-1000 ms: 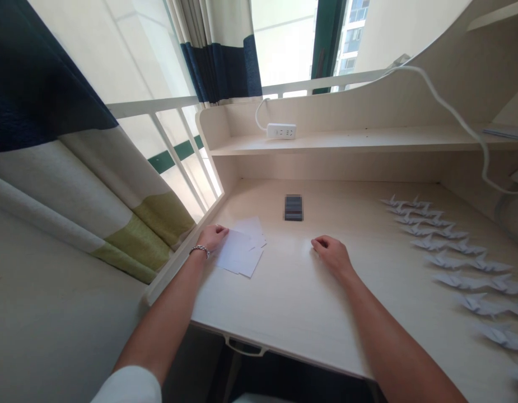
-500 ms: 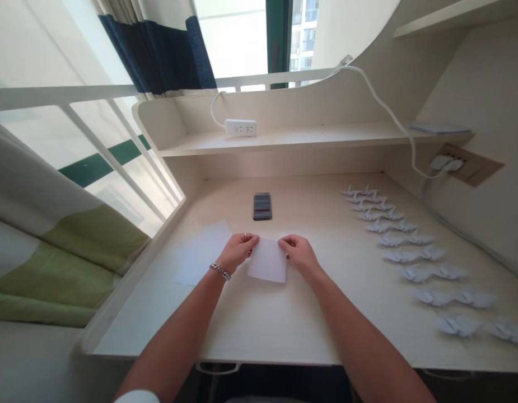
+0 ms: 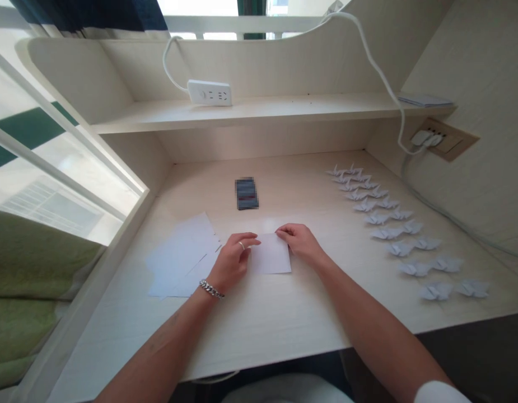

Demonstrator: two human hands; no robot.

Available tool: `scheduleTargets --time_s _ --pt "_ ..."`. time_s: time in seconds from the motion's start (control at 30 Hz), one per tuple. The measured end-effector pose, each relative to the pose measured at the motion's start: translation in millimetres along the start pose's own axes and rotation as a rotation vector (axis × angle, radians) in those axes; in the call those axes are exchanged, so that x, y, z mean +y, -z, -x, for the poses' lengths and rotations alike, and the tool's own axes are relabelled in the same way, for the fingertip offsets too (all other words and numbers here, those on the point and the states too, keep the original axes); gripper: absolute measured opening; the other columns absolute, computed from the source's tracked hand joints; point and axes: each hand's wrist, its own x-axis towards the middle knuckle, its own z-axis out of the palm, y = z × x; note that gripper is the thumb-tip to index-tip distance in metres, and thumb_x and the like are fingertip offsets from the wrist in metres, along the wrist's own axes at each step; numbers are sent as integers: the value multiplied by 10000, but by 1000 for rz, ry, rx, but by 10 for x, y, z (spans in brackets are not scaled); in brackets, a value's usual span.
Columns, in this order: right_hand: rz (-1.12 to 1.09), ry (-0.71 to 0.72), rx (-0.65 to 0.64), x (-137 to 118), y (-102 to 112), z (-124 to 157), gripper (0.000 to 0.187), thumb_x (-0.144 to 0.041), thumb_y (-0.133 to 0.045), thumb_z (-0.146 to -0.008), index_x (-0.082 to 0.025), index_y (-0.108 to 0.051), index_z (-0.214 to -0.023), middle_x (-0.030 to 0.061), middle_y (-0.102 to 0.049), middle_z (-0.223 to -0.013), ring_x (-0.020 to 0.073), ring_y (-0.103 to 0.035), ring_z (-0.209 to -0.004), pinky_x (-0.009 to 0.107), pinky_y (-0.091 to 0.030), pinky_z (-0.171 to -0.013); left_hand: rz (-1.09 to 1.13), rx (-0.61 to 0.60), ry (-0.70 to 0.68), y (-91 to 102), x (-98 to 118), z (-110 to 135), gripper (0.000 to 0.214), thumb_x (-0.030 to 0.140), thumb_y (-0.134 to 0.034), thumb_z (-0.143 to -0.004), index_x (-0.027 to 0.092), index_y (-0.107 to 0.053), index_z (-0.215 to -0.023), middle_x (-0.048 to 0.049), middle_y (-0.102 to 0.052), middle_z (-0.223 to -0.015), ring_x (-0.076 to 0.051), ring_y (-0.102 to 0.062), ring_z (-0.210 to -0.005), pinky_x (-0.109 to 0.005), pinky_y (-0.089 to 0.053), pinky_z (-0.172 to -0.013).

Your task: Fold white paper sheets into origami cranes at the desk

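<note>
A small white square of paper (image 3: 271,259) lies flat on the pale wooden desk (image 3: 284,319). My left hand (image 3: 233,262), with a ring and a chain bracelet, rests on the sheet's left edge with its fingers curled at the top left corner. My right hand (image 3: 299,242) pinches the top right corner. A loose stack of white sheets (image 3: 181,263) lies just left of my left hand.
Two rows of folded white paper cranes (image 3: 393,229) run along the desk's right side. A dark blurred phone (image 3: 246,193) lies behind the sheet. A white power strip (image 3: 210,92) sits on the shelf; its cable runs to a wall socket (image 3: 435,140). Window rails stand at left.
My left hand drew one sheet from the stack to the desk's middle, and my right hand came over to meet it. The view swung right and down; both hands now hold the sheet's top corners.
</note>
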Motion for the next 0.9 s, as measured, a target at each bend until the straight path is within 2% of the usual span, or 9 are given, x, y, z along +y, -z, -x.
scheduleTargets --time_s 0.07,0.13,0.23,0.33,0.43,0.53,0.67,0.83,0.9 --pt "140 93 -1 -23 -6 -6 154 -292 -597 -808 -207 -724 -828 29 -733 -840 173 -642 -784 288 -464 -724 -24 -127 -103 -25 -17 44 333 62 -446 -861 222 -664 -1055 -69 -666 -1154 -206 -535 -1118 -412 -462 -970" --pt "197 92 37 -17 23 -10 160 -275 -634 -793 -214 -719 -914 25 -732 -823 171 -652 -771 295 -482 -751 -50 -195 -98 -28 -36 75 293 98 -492 -871 225 -663 -1072 -65 -675 -1149 -218 -536 -1098 -423 -468 -965" --pt "293 118 84 12 132 -2 211 -219 -643 -786 -218 -701 -989 31 -730 -918 175 -652 -811 313 -496 -796 -45 -205 -45 -14 -43 102 254 140 -533 -872 217 -659 -1079 -69 -678 -1141 -225 -538 -1075 -429 -482 -942" --pt "432 123 128 2 247 64 209 -165 -611 -804 -216 -704 -983 42 -722 -968 192 -639 -821 354 -497 -816 -19 -208 -16 -1 -21 111 232 150 -528 -881 214 -661 -1060 -72 -679 -1133 -225 -540 -1079 -427 -489 -933" --pt "473 249 20 -54 245 208 196 -148 -582 -841 -228 -715 -961 37 -722 -1005 208 -621 -937 363 -488 -870 -11 -202 -1 12 8 115 237 144 -511 -890 211 -659 -1061 -74 -675 -1137 -219 -536 -1092 -423 -481 -948" --pt "521 385 -134 -92 113 358 225 -158 -566 -870 -238 -717 -1018 44 -699 -1108 221 -582 -1020 371 -479 -917 -32 -242 0 34 47 128 242 181 -540 -884 207 -651 -1098 -84 -657 -1167 -226 -521 -1127 -431 -466 -972" --pt "609 400 -122 -56 -70 459 220 -157 -590 -858 -212 -724 -1023 72 -656 -1207 254 -540 -1070 409 -470 -942 -96 -277 38 40 111 155 400 323 -724 -758 195 -648 -1130 -103 -629 -1222 -280 -488 -1171 -468 -440 -996" --pt "595 446 -100 2 -82 555 227 -192 -586 -871 -217 -715 -1056 79 -653 -1218 252 -547 -1058 424 -462 -953 -105 -251 59 1 129 175 357 316 -738 -741 214 -673 -1077 -86 -676 -1130 -268 -520 -1110 -445 -448 -963" --pt "561 473 -132 -5 -49 614 244 -282 -606 -869 -235 -702 -1088 85 -629 -1256 258 -546 -1092 439 -451 -967 -105 -223 46 -6 115 168 321 287 -728 -749 224 -680 -1060 -76 -688 -1075 -258 -540 -1068 -428 -455 -942"
